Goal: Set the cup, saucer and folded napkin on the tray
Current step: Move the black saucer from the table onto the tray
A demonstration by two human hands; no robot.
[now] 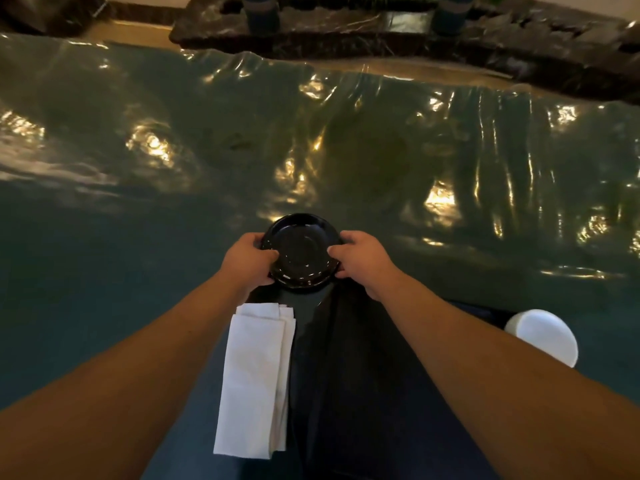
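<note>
A glossy black saucer (300, 252) is held between both hands at the far end of a dark tray (349, 368). My left hand (247, 259) grips its left rim and my right hand (363, 259) grips its right rim. I cannot tell whether the saucer rests on the tray or hangs just above it. A folded white napkin (254, 379) lies lengthwise along the tray's left side, between my forearms. A white cup (543, 336) stands to the right of the tray, beside my right forearm.
The table (173, 161) is covered with a shiny, wrinkled green plastic sheet that reflects lamps. Beyond its far edge a dark, rough stone-like ledge (381, 32) runs along the floor.
</note>
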